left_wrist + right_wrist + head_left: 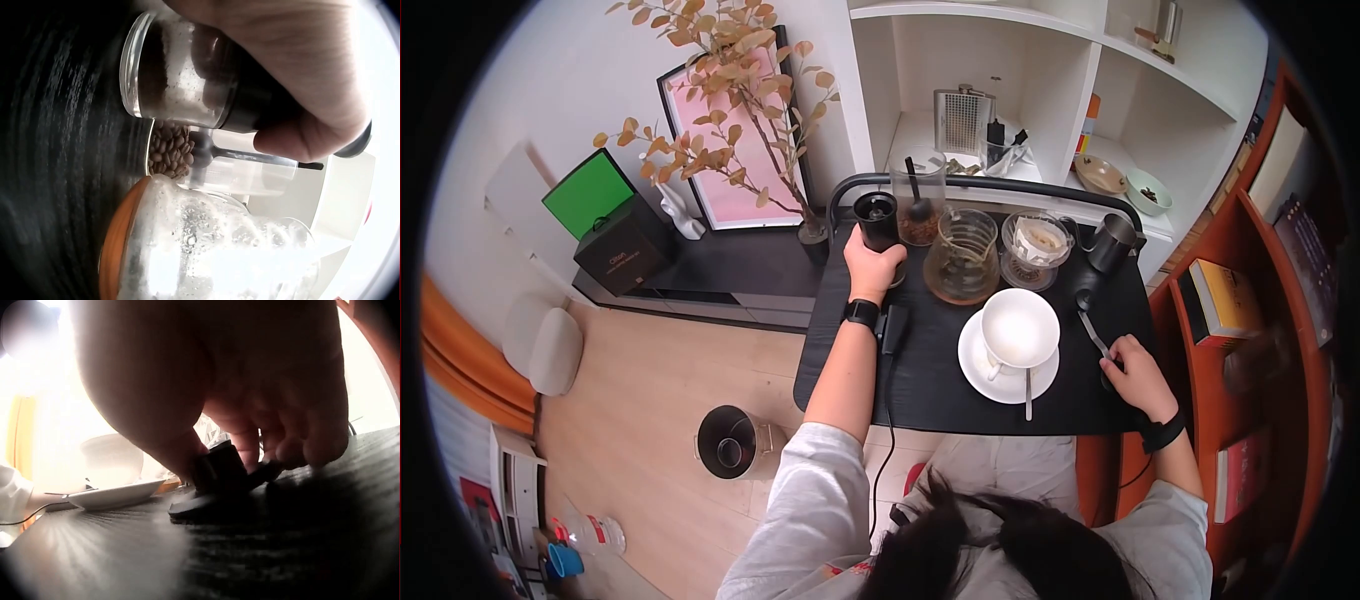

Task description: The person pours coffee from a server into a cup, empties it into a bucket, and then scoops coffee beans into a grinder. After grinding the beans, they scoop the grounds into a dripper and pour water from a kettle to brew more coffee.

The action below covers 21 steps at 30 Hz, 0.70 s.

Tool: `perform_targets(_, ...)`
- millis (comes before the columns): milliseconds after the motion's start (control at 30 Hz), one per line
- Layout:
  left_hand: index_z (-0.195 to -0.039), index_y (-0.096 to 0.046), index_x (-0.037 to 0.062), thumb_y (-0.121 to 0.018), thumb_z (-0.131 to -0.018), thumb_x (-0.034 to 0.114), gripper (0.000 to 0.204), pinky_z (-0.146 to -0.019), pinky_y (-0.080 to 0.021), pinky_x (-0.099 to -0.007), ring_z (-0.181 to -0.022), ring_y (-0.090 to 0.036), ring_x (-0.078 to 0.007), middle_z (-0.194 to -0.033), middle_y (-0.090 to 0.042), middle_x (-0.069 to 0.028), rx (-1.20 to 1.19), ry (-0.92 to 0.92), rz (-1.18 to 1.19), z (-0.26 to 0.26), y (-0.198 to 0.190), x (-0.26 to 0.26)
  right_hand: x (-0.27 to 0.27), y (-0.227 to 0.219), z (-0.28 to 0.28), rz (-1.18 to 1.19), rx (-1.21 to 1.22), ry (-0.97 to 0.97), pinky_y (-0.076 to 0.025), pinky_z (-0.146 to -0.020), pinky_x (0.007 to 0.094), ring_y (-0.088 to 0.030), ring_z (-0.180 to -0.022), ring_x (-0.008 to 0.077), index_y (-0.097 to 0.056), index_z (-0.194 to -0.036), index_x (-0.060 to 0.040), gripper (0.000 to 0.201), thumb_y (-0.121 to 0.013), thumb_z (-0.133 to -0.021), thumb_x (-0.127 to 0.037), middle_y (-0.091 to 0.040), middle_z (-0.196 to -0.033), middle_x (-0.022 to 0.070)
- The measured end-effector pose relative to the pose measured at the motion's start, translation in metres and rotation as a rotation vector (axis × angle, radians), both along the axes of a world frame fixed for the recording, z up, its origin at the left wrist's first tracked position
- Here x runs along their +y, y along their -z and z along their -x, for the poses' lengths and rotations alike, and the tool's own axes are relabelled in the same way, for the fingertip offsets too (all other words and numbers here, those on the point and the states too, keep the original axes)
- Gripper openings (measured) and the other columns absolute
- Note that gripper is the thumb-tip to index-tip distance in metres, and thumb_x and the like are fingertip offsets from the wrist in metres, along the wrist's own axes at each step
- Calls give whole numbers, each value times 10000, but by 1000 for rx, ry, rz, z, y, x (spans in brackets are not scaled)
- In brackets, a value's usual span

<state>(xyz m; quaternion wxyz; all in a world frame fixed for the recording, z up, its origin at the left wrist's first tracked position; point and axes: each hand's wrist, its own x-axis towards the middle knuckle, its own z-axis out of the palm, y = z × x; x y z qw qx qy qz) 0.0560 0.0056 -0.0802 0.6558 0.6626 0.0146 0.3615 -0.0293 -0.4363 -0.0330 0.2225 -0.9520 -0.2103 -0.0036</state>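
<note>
My left hand (870, 265) grips a black hand coffee grinder (877, 214) upright at the table's back left; its top opening faces up with no crank on it. In the left wrist view, dark ground coffee shows inside the grinder's glass base (181, 69). Beside it stands a clear canister of coffee beans (167, 150) with a black-handled scoop (915, 190). At the table's right, my right hand (1138, 375) pinches a crank handle (1094, 332) with a metal arm; its black end (219, 470) lies low over the tabletop between thumb and fingers.
A glass carafe (962, 262) and a glass dripper (1032, 245) with a paper filter stand along the back. A black pitcher (1111, 243) is at back right. Between my hands sit a white cup (1020, 325), its saucer (975, 375) and a spoon (1028, 395). A black rail (990, 183) edges the back.
</note>
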Motion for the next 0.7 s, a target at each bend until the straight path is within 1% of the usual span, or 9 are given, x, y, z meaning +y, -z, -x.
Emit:
perform_targets(67, -879, -593, 0, -700, -570, 22, 328, -658, -490, -274, -681, -571, -124, -766, -627, -24, -12, -24, 5, -1, 3, 1, 1, 3, -1, -45, 26, 18, -441, -721, 413, -545, -800, 382, -500, -840, 9, 184, -630, -856, -120, -527, -861, 173)
perform_targets(167, -876, -593, -1, -705, -567, 28, 330, -664, -494, -275, -685, -577, -127, -768, -632, -26, -30, -57, -7, 1, 4, 3, 0, 6, -1, -117, 5, 42, -436, -697, 390, -544, -765, 352, -489, -813, 6, 165, -606, -861, -100, -515, -836, 167)
perform_targets(267, -877, -595, -1, -708, -565, 34, 333, -671, -498, -278, -690, -585, -129, -774, -638, -31, -32, -79, -15, 1, 3, 4, 1, 0, 2, -173, 50, 76, -422, -646, 355, -531, -699, 278, -481, -790, 6, 150, -590, -857, -73, -503, -778, 139)
perform_targets(367, -887, -594, -3, -709, -569, 36, 340, -676, -502, -283, -694, -592, -135, -787, -644, -38, -38, -84, -41, 4, 0, 4, -12, 4, -1, -291, 67, 115, -390, -592, 290, -484, -639, 148, -483, -762, -10, 152, -582, -867, -57, -475, -689, 52)
perform_targets(467, -908, -592, -12, -708, -577, 34, 354, -685, -504, -287, -708, -597, -140, -811, -651, -46, -81, -71, 18, 6, -3, 3, -16, -9, 0, -542, 178, 158, -350, -564, 233, -432, -629, 52, -487, -740, -35, 175, -589, -881, -57, -437, -656, -36)
perform_targets(500, -916, -593, -13, -706, -580, 33, 358, -695, -506, -289, -721, -602, -141, -821, -655, -49, -92, -67, 15, 7, -4, 3, -16, -15, 0, -642, 223, 170, -311, -560, 194, -398, -635, 5, -494, -739, -64, 177, -585, -892, -65, -422, -664, -81)
perform_targets(567, -932, -595, -16, -704, -586, 30, 366, -715, -511, -293, -748, -614, -141, -842, -663, -56, -115, -61, 6, 9, -6, 4, -11, -32, 2, -761, 189, 130, -299, -566, 187, -391, -637, 3, -501, -745, -71, 169, -583, -893, -74, -432, -673, -84)
perform_targets(600, -926, -597, -13, -688, -578, 2, 360, -710, -511, -291, -749, -615, -143, -839, -660, -55, -131, -59, -5, 12, -11, 2, -4, -43, 3, -825, 173, 111, -292, -568, 183, -387, -637, 2, -505, -748, -75, 164, -581, -894, -78, -438, -678, -85)
perform_targets(700, -915, -603, -5, -647, -561, -56, 361, -713, -509, -288, -769, -616, -147, -842, -646, -48, -169, -44, -28, 24, -27, -6, 19, -70, -1, -895, 112, -10, -301, -608, 186, -396, -670, 12, -515, -764, -75, 142, -588, -884, -98, -447, -700, -79)
